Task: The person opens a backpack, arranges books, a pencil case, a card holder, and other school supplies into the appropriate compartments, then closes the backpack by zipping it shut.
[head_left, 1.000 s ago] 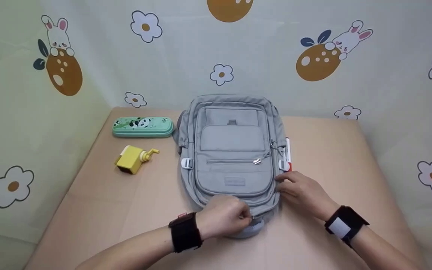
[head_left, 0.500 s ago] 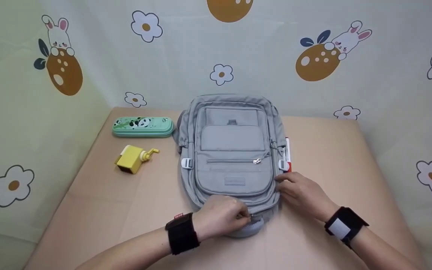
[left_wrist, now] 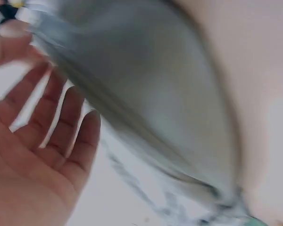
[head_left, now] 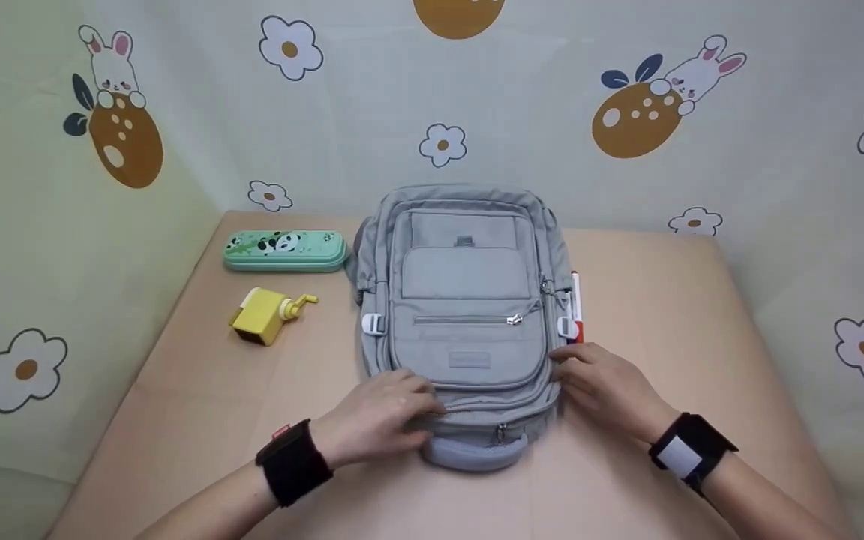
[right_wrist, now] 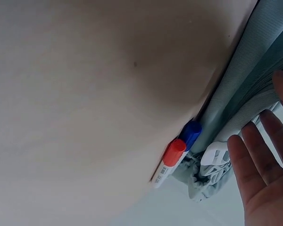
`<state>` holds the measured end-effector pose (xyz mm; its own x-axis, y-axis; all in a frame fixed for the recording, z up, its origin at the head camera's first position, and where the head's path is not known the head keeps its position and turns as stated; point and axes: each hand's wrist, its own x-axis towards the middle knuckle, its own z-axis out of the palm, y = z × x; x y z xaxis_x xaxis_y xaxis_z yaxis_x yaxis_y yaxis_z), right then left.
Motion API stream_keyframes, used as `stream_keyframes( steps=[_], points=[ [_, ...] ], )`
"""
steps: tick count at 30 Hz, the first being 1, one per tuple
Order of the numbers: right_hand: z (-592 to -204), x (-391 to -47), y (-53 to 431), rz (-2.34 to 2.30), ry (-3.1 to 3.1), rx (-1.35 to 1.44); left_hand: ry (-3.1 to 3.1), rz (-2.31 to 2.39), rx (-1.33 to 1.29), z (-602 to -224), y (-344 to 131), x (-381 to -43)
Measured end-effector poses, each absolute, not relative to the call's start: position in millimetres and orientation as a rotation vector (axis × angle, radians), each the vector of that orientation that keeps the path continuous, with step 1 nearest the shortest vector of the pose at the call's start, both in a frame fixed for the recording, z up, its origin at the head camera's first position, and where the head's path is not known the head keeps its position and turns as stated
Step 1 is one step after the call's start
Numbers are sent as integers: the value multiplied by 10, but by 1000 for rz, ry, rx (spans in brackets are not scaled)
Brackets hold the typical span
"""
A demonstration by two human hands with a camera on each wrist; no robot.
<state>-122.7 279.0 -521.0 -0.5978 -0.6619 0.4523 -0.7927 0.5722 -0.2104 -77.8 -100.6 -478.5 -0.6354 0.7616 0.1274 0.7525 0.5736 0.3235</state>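
Note:
A grey backpack (head_left: 469,277) lies front side up on the table, its top handle (head_left: 477,452) toward me. My left hand (head_left: 379,416) is at its near left edge, fingers spread and loosely bent. In the left wrist view the left fingertips (left_wrist: 92,122) are beside the zipper seam, and the image is blurred. At the near right edge, my right hand (head_left: 612,386) pinches the bag's side between thumb and fingers. A zipper pull (head_left: 502,431) hangs by the handle. Another zipper pull (head_left: 514,320) sits at the front pocket's right end.
Left of the bag are a mint panda pencil case (head_left: 286,251) and a yellow pencil sharpener with a crank (head_left: 261,316). A red-capped marker (right_wrist: 174,151) and a blue-capped marker (right_wrist: 190,134) lie along the bag's right side. Patterned curtains (head_left: 357,105) enclose the table.
My left hand has let go at the zipper pull near the handle and moved left along the bag's near edge, its fingers uncurling. The right hand stays in place.

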Motion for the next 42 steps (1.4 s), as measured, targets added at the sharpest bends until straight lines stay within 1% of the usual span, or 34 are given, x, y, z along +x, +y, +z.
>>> stream_keyframes(
  steps=[5, 10, 13, 16, 21, 27, 32, 42],
  points=[
    [-5038, -1117, 2726, 524, -2485, 1144, 2799, 588, 1367, -4982, -1157, -858],
    [-4834, -794, 2419, 555, -2386, 1148, 2789, 693, 1370, -5011, -1171, -882],
    [-4818, -614, 2192, 507, -2357, 1166, 2776, 738, 1348, -4986, -1167, -891],
    [-4875, -522, 2011, 411, -2381, 1113, 2760, 752, 1329, -4968, -1171, -891],
    [-5014, -524, 1824, 229, -2426, 979, 2732, 755, 1320, -4966, -1179, -871],
    [-5093, -565, 1736, 175, -2437, 932, 2742, 738, 1354, -4969, -1186, -856],
    [-5069, -574, 1760, 243, -2482, 955, 2738, 727, 1343, -4969, -1186, -856],
    [-4971, -525, 1953, 367, -2622, 983, 2743, 717, 1292, -4978, -1187, -853]
  ],
)
